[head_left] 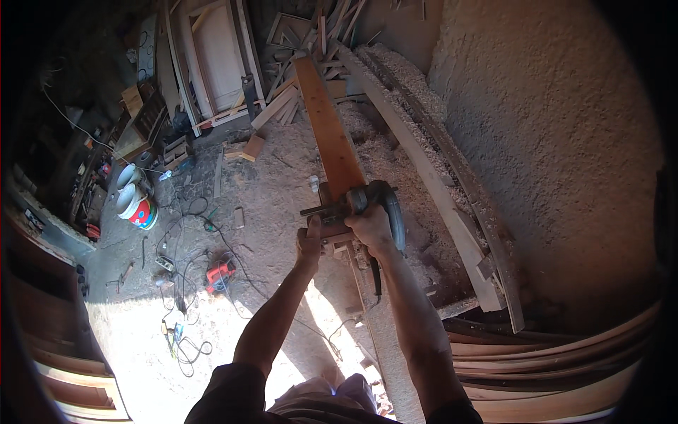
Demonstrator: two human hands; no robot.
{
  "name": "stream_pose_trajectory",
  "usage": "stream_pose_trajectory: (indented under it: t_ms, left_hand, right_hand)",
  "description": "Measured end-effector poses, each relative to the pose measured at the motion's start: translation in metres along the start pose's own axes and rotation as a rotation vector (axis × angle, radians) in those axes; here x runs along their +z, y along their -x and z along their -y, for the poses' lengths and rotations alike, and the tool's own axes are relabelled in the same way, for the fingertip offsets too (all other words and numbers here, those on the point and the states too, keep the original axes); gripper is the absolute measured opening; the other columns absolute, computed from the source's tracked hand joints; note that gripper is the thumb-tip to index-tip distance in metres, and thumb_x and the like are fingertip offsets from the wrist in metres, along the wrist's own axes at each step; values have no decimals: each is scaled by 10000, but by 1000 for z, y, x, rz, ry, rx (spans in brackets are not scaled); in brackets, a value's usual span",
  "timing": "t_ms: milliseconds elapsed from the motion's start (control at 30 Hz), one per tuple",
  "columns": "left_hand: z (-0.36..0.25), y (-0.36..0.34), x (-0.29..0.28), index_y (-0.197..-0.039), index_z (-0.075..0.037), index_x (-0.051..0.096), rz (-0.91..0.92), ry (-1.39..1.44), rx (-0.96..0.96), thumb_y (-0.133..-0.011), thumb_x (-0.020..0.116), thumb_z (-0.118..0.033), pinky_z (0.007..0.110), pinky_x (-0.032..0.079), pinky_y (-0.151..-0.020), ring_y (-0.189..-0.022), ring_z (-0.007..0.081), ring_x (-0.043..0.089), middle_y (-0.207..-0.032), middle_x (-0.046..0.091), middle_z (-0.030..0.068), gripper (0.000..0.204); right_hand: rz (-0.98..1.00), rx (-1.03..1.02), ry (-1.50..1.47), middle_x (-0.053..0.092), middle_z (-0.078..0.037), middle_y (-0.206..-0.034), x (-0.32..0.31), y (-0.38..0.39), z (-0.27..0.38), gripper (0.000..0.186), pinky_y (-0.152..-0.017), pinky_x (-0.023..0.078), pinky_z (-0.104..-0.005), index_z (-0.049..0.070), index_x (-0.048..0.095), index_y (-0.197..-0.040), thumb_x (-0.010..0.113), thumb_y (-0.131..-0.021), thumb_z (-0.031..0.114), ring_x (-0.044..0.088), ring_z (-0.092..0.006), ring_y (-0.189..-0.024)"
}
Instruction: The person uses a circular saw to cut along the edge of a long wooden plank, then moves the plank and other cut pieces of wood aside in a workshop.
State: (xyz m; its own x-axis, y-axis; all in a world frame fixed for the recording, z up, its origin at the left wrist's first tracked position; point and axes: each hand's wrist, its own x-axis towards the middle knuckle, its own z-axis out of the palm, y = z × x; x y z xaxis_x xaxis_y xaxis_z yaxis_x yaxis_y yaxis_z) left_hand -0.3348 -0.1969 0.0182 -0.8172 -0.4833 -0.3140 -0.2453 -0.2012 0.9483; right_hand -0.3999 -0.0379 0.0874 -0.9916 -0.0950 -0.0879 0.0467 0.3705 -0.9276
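A long orange-brown plank stretches away from me toward the wood pile. Across its near end sits a dark circular saw, its rounded guard on the right side. My right hand is closed round the saw's handle. Just left of the saw, my left hand is closed on the plank's near left edge, thumb on top. Part of what its fingers wrap is hidden. A dark cord hangs from the saw below my right hand.
Curved timbers and wood shavings lie along the right wall. Paint buckets, a red power tool and tangled cables are on the floor to the left. Curved boards are stacked at lower right; scrap wood lies ahead.
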Motion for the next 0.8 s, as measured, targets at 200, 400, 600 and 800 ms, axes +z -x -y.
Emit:
stream_pose_trajectory:
  t_ms: [200, 400, 600, 800]
  left_hand:
    - [-3, -20, 5, -878, -14, 599, -80, -17, -18, -883, 651, -702, 291, 443, -423, -512, 134, 550, -681, 576, 53, 689]
    - [-3, -44, 3, -946, -2, 588, -15, -14, -9, -872, 618, -761, 289, 448, -428, -518, 135, 554, -715, 593, 64, 763]
    - [27, -31, -1, -1173, -45, 567, 35, 208, -75, -953, 356, -820, 357, 545, -680, -732, 203, 647, -866, 662, 98, 833]
    - [74, 68, -6, -1331, -7, 547, 440, -267, 383, -1056, 268, -670, 383, 542, -868, -975, 258, 710, -1017, 730, 181, 771]
  right_hand:
    - [35, 44, 23, 727, -293, -882, 2, -14, 11, 361, -776, 567, -441, -91, 709, -913, 737, -699, 199, 749, -390, -913]
    - [31, 36, -12, 727, -290, -882, 10, -35, 11, 365, -776, 565, -440, -89, 708, -924, 735, -697, 195, 748, -389, -905]
    - [-13, -10, 5, 650, -74, -718, 21, -55, 14, 157, -493, 457, -336, -50, 706, -841, 730, -730, 59, 625, -145, -611]
    - [57, 47, 75, 721, -297, -866, 17, -66, 29, 313, -766, 565, -455, -69, 710, -886, 711, -701, 184, 747, -403, -895]
